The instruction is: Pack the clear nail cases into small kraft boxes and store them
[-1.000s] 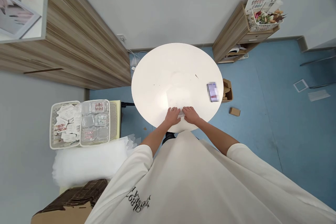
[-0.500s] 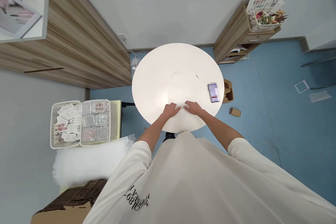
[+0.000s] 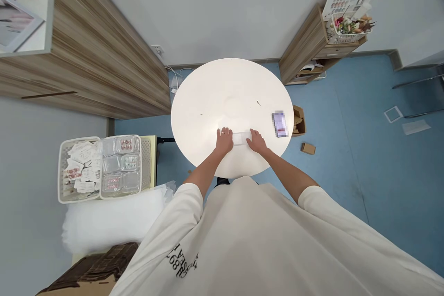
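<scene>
On the white table (image 3: 194, 97), near the person's side, I see a pale packet (image 3: 239, 138), its long axis going from left hand (image 3: 225, 140) to right hand (image 3: 256, 141). Both touch its ends, equally near, fingers bent; whether they pinch it, I cannot tell.

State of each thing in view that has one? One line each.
Translucent piece: looks flat
Left hand: touching its left end
Right hand: touching its right end
Purple item: blurred, can't tell
Drawer: shut
Larger cardboard box: open
Small carton: looks closed
Leftmost basket: uncovered, holding paper slips
</scene>
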`<state>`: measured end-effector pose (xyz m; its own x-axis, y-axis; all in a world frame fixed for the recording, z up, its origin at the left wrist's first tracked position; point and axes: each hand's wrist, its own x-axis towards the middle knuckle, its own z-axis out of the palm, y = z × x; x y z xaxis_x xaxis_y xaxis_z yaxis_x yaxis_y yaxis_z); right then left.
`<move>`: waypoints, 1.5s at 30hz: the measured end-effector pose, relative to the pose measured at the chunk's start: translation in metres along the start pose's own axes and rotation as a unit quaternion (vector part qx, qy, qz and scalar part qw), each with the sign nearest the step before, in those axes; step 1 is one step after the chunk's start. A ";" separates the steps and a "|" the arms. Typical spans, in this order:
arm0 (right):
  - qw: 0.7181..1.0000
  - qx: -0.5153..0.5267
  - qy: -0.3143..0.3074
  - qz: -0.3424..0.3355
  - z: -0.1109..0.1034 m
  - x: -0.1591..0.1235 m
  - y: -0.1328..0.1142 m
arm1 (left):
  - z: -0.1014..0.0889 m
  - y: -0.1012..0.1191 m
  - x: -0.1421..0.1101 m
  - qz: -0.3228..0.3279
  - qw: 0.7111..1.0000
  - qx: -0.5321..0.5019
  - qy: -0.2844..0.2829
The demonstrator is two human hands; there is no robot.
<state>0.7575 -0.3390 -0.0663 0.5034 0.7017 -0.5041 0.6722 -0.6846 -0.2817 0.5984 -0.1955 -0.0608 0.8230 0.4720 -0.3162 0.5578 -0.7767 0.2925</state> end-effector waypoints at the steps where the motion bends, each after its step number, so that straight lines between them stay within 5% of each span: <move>1: 1.000 0.012 0.007 0.016 0.002 -0.001 0.001 | 0.002 0.003 0.002 0.017 1.000 0.000 -0.002; 7: 0.991 0.092 0.021 0.099 0.016 -0.004 0.001 | 0.016 0.015 0.007 0.014 0.998 0.012 -0.061; 19: 0.968 0.130 0.068 0.202 0.028 -0.001 -0.014 | 0.019 0.020 -0.001 0.033 0.999 0.011 -0.033; 27: 0.962 0.153 0.093 0.207 0.033 0.000 -0.017 | 0.024 0.028 -0.002 0.064 0.997 0.030 -0.034; 35: 0.939 0.266 0.039 0.216 0.022 0.006 -0.012 | 0.019 0.025 0.011 0.048 0.997 0.039 -0.048; 39: 0.921 0.350 0.031 0.167 0.018 0.000 -0.020 | 0.019 0.015 0.001 0.052 0.998 -0.006 -0.024; 45: 0.941 0.329 0.004 0.078 0.022 -0.002 -0.045 | 0.022 0.007 -0.005 0.048 0.998 -0.044 -0.007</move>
<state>0.7144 -0.3142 -0.0709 0.5736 0.5818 -0.5766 0.1098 -0.7522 -0.6498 0.5958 -0.2126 -0.0773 0.8723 0.3903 -0.2946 0.4835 -0.7784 0.4003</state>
